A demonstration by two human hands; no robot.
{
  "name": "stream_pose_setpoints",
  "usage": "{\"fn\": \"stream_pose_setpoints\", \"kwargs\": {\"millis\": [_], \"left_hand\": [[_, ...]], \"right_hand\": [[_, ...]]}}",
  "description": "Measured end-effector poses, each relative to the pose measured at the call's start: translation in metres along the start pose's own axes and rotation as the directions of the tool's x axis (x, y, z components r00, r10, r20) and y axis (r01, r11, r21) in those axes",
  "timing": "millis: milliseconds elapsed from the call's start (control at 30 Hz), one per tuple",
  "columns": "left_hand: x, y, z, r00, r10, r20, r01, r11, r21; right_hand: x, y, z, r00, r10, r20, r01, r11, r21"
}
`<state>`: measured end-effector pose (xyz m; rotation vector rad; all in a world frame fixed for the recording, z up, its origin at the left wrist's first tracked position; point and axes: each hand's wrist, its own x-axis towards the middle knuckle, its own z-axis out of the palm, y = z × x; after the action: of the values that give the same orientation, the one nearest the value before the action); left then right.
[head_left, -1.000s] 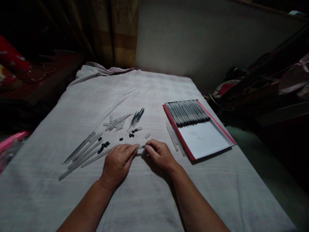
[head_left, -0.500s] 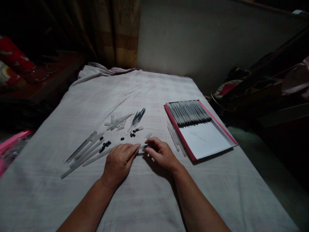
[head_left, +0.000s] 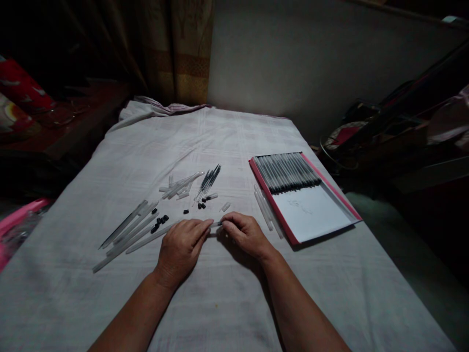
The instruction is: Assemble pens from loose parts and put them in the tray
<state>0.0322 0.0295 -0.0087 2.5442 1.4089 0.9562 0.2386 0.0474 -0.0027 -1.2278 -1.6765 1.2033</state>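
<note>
Between my two hands lies a clear pen barrel [head_left: 215, 225] with a black piece at its right end. My left hand [head_left: 182, 247] is closed around the barrel, hiding most of it. The thumb and fingers of my right hand [head_left: 245, 235] pinch the black end. Just beyond my hands are small black plugs [head_left: 186, 211], a clear cap [head_left: 225, 207] and a bundle of dark ink refills [head_left: 208, 181]. Several empty clear barrels [head_left: 132, 239] lie to the left of my left hand, with more black plugs [head_left: 160, 221] on them.
At right, a red-edged box [head_left: 293, 230] holds a row of pens [head_left: 287, 171]; a few clear tubes [head_left: 263, 208] lie along its left side. Clear caps [head_left: 181, 186] form a pile farther back. A pale checked cloth [head_left: 227, 303] covers the surface. A pink basket [head_left: 22, 215] stands at far left.
My right fingers have closed onto the black end of the pen, where they were more spread before. My left hand keeps its hold in nearly the same place.
</note>
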Motion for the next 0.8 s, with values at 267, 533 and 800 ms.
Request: {"fn": "stream_pose_setpoints", "kwargs": {"millis": [267, 533, 800], "left_hand": [[0.0014, 0.0011, -0.0015, 1.000, 0.014, -0.015, -0.014, 1.000, 0.001], [0.0017, 0.0005, -0.0010, 0.999, 0.025, -0.024, -0.026, 1.000, -0.019], [-0.0005, 0.0010, 0.0013, 0.998, 0.024, -0.053, -0.026, 0.999, -0.036]], "right_hand": [[0.0003, 0.0000, 0.0008, 1.000, -0.019, -0.006, 0.019, 1.000, -0.015], [0.0009, 0.0002, 0.0025, 0.999, -0.040, -0.034, 0.038, 0.998, -0.047], [0.0006, 0.0014, 0.0035, 0.999, -0.046, -0.027, 0.040, 0.982, -0.182]]}}
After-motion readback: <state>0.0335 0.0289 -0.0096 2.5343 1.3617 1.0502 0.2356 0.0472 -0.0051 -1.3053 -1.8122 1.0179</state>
